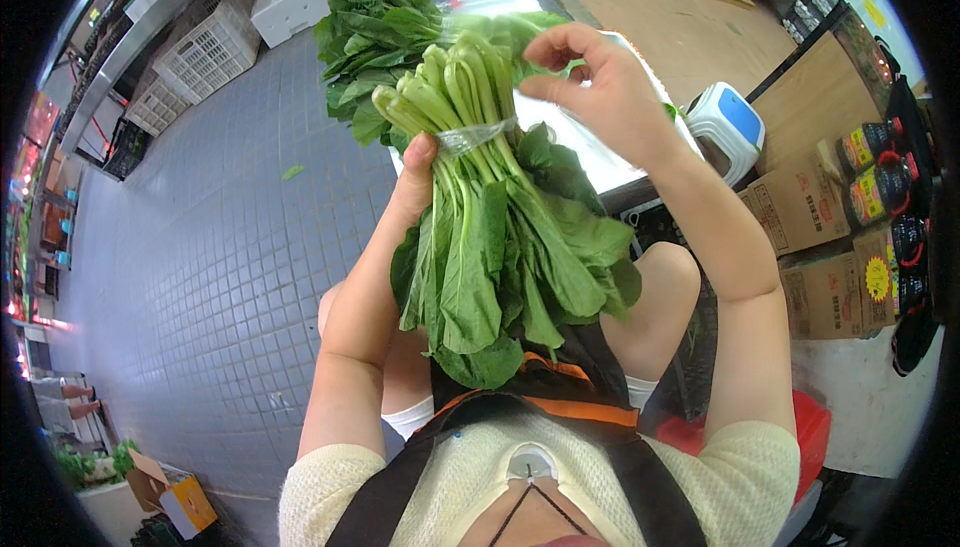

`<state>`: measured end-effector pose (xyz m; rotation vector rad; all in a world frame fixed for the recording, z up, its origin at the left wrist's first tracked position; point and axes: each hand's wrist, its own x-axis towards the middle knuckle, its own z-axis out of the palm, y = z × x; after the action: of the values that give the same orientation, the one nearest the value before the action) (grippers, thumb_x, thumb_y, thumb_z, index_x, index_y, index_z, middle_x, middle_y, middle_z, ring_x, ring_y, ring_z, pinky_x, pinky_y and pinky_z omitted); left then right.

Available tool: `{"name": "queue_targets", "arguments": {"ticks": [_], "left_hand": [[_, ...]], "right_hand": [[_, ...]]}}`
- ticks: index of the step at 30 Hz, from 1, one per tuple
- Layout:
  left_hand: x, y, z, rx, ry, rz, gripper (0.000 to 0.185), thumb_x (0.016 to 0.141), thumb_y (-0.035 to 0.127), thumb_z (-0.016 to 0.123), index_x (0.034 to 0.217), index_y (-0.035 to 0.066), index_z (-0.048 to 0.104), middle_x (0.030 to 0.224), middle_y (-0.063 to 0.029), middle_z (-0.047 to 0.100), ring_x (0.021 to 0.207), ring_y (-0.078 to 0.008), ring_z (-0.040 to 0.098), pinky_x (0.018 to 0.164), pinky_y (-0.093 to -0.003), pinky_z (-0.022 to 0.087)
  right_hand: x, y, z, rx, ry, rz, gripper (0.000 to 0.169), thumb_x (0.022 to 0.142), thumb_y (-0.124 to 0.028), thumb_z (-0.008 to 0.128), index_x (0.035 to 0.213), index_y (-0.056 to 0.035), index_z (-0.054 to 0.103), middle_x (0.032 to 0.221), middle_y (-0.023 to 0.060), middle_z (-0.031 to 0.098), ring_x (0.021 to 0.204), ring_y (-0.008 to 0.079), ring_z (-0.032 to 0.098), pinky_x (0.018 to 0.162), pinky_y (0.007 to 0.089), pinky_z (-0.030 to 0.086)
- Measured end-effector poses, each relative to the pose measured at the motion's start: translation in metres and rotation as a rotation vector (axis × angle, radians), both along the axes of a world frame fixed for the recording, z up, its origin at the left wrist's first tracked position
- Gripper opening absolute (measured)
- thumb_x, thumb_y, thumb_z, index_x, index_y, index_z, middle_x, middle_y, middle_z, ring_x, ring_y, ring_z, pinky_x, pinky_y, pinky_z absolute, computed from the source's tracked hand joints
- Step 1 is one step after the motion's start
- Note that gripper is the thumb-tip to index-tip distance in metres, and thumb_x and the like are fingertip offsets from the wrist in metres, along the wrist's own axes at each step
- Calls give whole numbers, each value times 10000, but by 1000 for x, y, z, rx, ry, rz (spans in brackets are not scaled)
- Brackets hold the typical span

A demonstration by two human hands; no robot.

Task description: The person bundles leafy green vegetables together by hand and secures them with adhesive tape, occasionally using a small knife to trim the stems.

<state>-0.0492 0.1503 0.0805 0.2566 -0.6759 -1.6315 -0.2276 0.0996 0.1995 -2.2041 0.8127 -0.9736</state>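
Note:
In the head view my left hand (417, 179) grips a bunch of leafy greens (480, 247) at its stalks, the pale cut ends upward and the leaves hanging over my lap. Clear tape (474, 137) wraps around the stalks beside my left thumb; my fingers behind the bunch are hidden. To the right of the stalk ends, my right hand (592, 82) is raised with thumb and fingers apart, holding nothing visible. Behind the bunch more leafy greens (382, 29) lie across a white foam box (630, 142), their stalks partly blurred.
A white and blue plastic device (726, 127) stands right of the foam box. Cardboard boxes (814, 209) and packaged bottles are stacked at the right. White plastic crates (210, 37) and another foam box (292, 1) line the upper left. A red stool (810, 434) is partly visible beneath me.

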Motion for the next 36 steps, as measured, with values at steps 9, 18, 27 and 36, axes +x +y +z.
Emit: {"name": "queue_targets", "arguments": {"ticks": [9, 18, 27, 36], "left_hand": [[3, -2, 15, -190, -609, 397, 1088, 552, 672, 691, 1318, -7, 321, 1278, -117, 431, 1142, -226, 463, 990, -353, 345], [17, -4, -8, -67, -195, 140, 996, 562, 626, 714, 1275, 19, 374, 1158, -153, 518, 1025, -267, 552, 884, -387, 480], [10, -4, -1, -125, -300, 194, 985, 555, 601, 738, 1259, 5, 393, 1168, -119, 518, 1030, -222, 544, 900, -354, 457], [14, -8, -4, -201, -497, 279, 1077, 517, 725, 666, 1273, 12, 386, 1205, -110, 492, 1102, -222, 490, 942, -355, 399]], "right_hand": [[31, 19, -25, 7, 385, 102, 1223, 703, -781, 403, 1327, 136, -112, 1425, 310, 33, 1347, 370, 90, 1083, 461, 66], [-13, -7, 2, -132, 11, 150, 338, 766, -245, 681, 1028, -42, 613, 1031, 116, 586, 1045, 242, 515, 870, 318, 416], [16, 8, -12, -697, 162, 205, 139, 598, -19, 657, 723, -26, 595, 759, 72, 547, 771, 254, 516, 677, 324, 439], [9, 15, -7, -136, 169, 175, 173, 666, -73, 642, 815, -8, 586, 831, 105, 575, 883, 233, 526, 739, 327, 447]]}}
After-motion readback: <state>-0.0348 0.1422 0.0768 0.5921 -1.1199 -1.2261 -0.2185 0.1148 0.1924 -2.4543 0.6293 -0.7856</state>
